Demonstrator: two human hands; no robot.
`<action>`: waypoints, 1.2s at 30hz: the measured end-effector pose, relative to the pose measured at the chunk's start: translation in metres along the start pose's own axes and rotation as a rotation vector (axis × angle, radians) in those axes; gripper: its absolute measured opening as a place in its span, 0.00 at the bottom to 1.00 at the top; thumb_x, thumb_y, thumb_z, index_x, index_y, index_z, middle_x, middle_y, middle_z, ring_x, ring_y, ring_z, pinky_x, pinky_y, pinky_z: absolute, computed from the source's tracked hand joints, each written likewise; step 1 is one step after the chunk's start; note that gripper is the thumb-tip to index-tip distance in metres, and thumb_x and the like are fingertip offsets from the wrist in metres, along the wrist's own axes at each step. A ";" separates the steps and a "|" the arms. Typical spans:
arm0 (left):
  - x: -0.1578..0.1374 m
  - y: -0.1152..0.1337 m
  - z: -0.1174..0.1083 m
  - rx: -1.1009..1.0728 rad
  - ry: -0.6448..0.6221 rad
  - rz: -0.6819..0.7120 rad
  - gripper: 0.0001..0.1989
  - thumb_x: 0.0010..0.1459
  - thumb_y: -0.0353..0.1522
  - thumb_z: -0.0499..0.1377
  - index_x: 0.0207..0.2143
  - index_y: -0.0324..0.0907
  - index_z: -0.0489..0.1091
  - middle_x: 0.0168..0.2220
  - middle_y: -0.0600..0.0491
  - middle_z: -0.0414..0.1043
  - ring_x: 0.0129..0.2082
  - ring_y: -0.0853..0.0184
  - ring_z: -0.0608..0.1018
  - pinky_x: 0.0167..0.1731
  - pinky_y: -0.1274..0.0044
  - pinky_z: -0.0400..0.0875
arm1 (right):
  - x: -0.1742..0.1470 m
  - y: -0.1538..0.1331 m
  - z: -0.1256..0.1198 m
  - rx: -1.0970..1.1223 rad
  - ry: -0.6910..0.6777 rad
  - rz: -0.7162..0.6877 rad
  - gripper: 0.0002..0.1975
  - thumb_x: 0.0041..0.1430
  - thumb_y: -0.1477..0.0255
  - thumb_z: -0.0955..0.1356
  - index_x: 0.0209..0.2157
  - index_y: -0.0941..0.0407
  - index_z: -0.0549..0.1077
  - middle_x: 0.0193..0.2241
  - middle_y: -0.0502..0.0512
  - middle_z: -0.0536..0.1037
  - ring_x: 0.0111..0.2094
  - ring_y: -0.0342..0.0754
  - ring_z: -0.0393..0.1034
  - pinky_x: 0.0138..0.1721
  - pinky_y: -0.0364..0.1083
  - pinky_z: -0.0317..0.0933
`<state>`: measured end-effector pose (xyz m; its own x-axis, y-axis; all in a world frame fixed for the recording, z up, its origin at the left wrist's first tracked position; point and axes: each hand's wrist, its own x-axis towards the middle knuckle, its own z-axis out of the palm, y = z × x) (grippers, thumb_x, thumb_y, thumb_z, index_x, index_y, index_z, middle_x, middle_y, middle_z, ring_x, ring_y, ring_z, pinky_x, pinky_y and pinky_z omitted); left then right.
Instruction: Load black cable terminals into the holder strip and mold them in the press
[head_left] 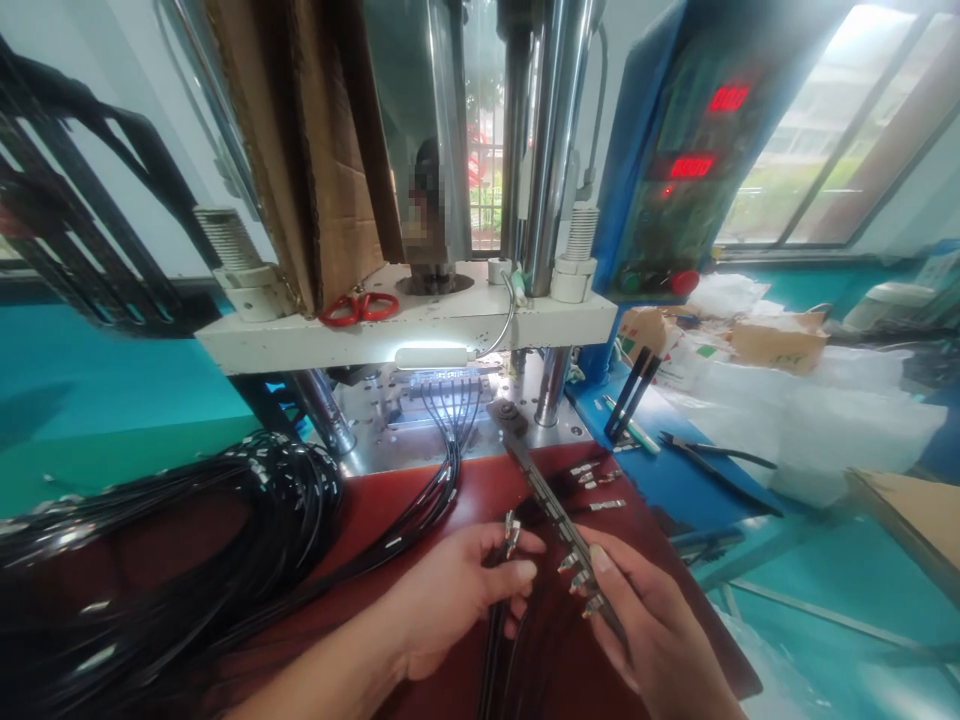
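My left hand (480, 580) is closed on a black cable whose end carries a small metal connector (512, 535) poking up past the fingertips. In my right hand (652, 620) is a long dark slotted metal bar (551, 500), gripped near its lower end. Several small metal connectors (577, 578) sit along the bar's edge beside my right fingers. The bar slants up and away, its far end by a bolt on the press bed. More black cables (495, 660) hang below my left hand. Loose cable ends with connectors (606, 505) lie right of the bar on the red-brown board (480, 490).
A press plate (540, 325) bearing red-handled scissors (360, 308) spans ahead. Beneath it, cables run into a lit mould (450, 395). A large coil of black cables (225, 520) lies left. Pliers (712, 465) rest on the blue surface at right, near a control box (675, 170).
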<state>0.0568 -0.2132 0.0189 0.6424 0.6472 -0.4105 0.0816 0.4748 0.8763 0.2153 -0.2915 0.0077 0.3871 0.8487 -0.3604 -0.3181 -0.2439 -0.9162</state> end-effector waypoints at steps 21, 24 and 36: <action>-0.005 -0.018 0.005 -0.118 0.203 0.068 0.10 0.54 0.33 0.61 0.36 0.39 0.63 0.24 0.59 0.61 0.20 0.76 0.64 0.20 0.81 0.58 | 0.002 0.000 -0.002 -0.062 -0.096 0.037 0.25 0.50 0.52 0.69 0.47 0.49 0.74 0.31 0.51 0.76 0.31 0.43 0.70 0.25 0.34 0.64; -0.004 -0.019 0.005 -0.135 0.208 0.071 0.12 0.52 0.32 0.63 0.36 0.39 0.63 0.25 0.59 0.62 0.20 0.76 0.64 0.19 0.81 0.58 | 0.002 0.001 -0.002 -0.068 -0.097 0.052 0.26 0.49 0.51 0.69 0.47 0.49 0.74 0.32 0.51 0.76 0.28 0.41 0.69 0.21 0.33 0.60; 0.000 -0.015 0.005 -0.098 0.146 0.013 0.11 0.54 0.33 0.60 0.37 0.38 0.63 0.27 0.55 0.67 0.19 0.77 0.65 0.17 0.82 0.54 | 0.006 0.007 -0.005 -0.087 -0.171 0.009 0.27 0.52 0.50 0.67 0.48 0.52 0.73 0.22 0.48 0.70 0.18 0.37 0.58 0.14 0.34 0.48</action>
<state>0.0597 -0.2230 0.0071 0.5248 0.7303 -0.4374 -0.0060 0.5170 0.8560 0.2198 -0.2901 -0.0019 0.2296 0.9118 -0.3405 -0.2424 -0.2853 -0.9273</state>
